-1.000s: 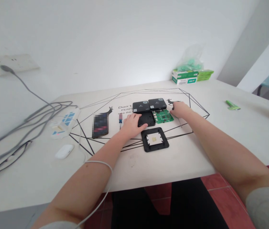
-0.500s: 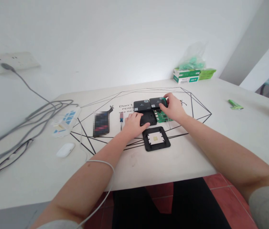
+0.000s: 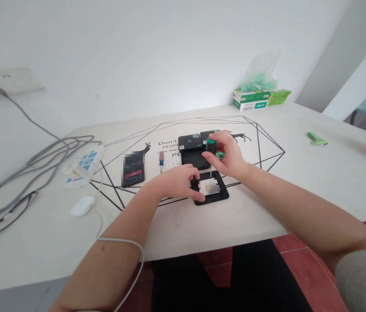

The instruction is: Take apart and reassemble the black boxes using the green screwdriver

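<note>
Grey cable runs from a wall socket and loops over the table well to the left of the square black cover. Glasses lie on that same far side, then a small white case and a white-and-blue object, both nearer the cover. Next come a phone, its screen partly blurred, and a red-handled screwdriver, left of the cover and a little beyond it. At the cover's left edge is the left hand, thumb and forefinger apart, the thumb on its rim. Inside the cover sits a pale metal plate bearing a yellowish pad. Just behind the cover lies an open black shell, and behind that two closed black boxes side by side. Over the cover, the right hand has its fingers clamped on the handle of a green-and-black screwdriver, shaft pointing down at the plate; whether the tip touches, I cannot tell. Partly hidden by that hand, a green circuit board lies behind the cover. Far behind it, to the right, are green-and-white cartons under a plastic bag; a green packet lies well to its right.
</note>
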Available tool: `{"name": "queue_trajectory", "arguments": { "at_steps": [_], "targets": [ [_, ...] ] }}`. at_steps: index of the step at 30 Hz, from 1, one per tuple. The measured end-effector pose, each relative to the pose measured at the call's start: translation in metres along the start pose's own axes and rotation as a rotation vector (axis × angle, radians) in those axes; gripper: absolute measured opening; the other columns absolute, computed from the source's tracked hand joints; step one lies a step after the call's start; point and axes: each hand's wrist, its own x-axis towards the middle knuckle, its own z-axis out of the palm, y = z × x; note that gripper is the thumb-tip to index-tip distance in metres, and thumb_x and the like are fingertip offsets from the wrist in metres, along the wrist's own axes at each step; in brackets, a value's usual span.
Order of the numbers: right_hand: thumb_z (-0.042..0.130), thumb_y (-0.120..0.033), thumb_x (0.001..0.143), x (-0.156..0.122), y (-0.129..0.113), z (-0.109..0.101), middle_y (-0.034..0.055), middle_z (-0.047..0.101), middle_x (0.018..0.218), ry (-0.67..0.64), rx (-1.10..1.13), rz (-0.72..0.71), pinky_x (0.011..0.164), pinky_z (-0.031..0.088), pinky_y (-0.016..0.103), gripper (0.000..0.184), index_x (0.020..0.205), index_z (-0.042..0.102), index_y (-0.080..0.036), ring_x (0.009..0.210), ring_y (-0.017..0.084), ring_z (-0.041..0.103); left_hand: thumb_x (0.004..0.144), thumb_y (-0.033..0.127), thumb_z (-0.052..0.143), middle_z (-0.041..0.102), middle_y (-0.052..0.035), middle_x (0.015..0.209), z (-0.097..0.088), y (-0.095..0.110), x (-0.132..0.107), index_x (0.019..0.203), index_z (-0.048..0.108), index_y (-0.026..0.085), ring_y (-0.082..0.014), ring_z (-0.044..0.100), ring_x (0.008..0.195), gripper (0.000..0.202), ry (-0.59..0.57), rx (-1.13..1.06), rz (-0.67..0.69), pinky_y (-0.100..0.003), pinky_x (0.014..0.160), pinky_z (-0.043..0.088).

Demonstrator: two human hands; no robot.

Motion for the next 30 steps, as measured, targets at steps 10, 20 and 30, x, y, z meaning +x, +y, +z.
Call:
{"name": "queue_trajectory", "arguments": {
  "at_steps": [10, 20, 30],
  "targets": [
    [0.07, -0.032, 0.098, -0.006, -0.015, 0.011, 0.0095, 0.054, 0.117, -0.007, 0.117, -0.011, 0.053, 0.056, 0.028, 0.054, 0.144, 0.041, -0.034, 0.102, 0.024, 0.061, 0.075, 0.056, 0.082, 0.066, -0.0052, 0.104, 0.014, 0.007, 0.006, 0.095, 0.065, 0.022, -0.0252, 0.065, 0.09, 0.043, 0.035, 0.007, 0.029, -0.036, 0.075, 0.05],
    [0.07, -0.04, 0.098, -0.015, -0.004, 0.016, 0.008, 0.051, 0.121, 0.003, 0.197, 0.131, 0.058, 0.061, 0.032, 0.051, 0.14, 0.043, -0.034, 0.087, 0.018, 0.061, 0.078, 0.054, 0.082, 0.064, -0.005, 0.101, 0.02, 0.008, 0.011, 0.09, 0.064, 0.022, -0.0261, 0.064, 0.095, 0.039, 0.1, -0.012, 0.128, -0.038, 0.08, 0.052],
    [0.07, -0.044, 0.097, -0.017, -0.005, 0.017, 0.0093, 0.053, 0.121, -0.029, 0.175, 0.217, 0.061, 0.062, 0.034, 0.049, 0.136, 0.043, -0.03, 0.087, 0.019, 0.062, 0.078, 0.053, 0.084, 0.066, -0.0082, 0.108, 0.022, 0.004, 0.012, 0.091, 0.067, 0.022, -0.03, 0.062, 0.105, 0.038, 0.136, -0.012, 0.181, -0.043, 0.089, 0.054]
  ]
}}
